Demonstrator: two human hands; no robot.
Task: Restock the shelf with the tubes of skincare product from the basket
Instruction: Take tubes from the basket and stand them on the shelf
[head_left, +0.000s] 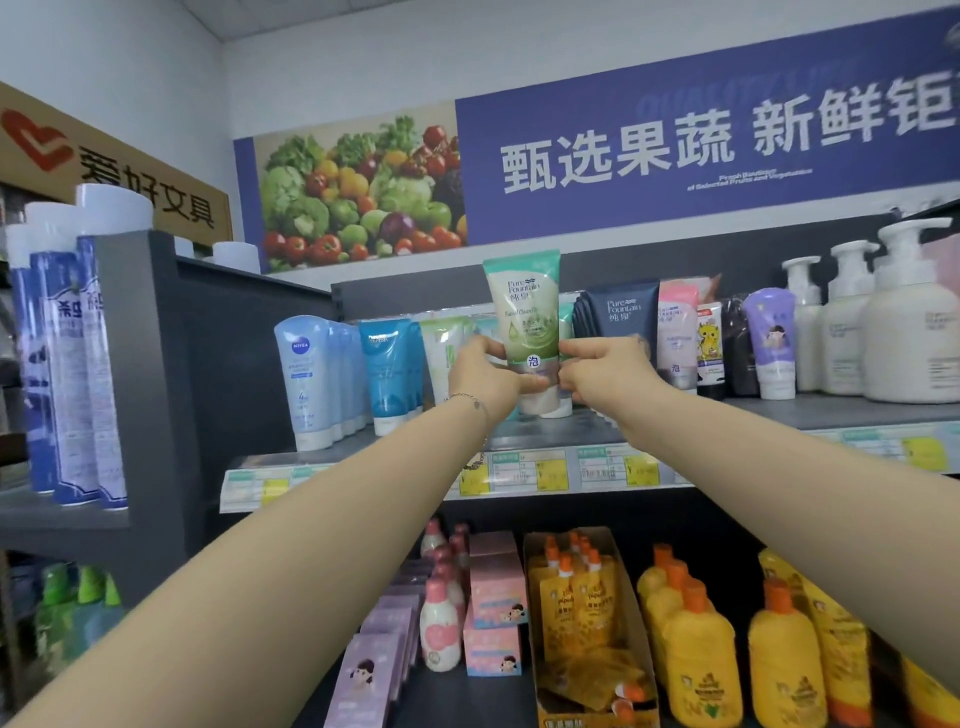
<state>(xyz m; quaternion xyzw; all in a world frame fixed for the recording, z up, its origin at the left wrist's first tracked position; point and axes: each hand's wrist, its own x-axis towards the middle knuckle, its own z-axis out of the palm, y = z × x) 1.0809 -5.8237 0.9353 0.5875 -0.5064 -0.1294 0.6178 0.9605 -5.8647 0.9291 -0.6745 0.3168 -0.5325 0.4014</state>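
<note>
Holding the green tube (524, 312) upright and cap-down at the front of the top shelf (779, 410), pinching its lower left edge with the left grip (483, 374) and its lower right edge with the right grip (602, 369), both closed on the tube. Positioning it in the slot between the pale green tubes (441, 338) and the navy tubes (621, 312), ahead of what appears to be a matching green row. Not confirming cap contact with the shelf board, that area being hidden behind the fingers. Judging the main hazard: releasing before seating the cap flat, likely causing a forward topple over the shelf lip towards the yellow bottles (691, 649) below. Also risking knuckle contact with the navy tubes just beside the right grip, probably starting a chain tilt along that row. Pushing back too hard, likely skewing the tubes standing behind. Not seeing the basket.
</note>
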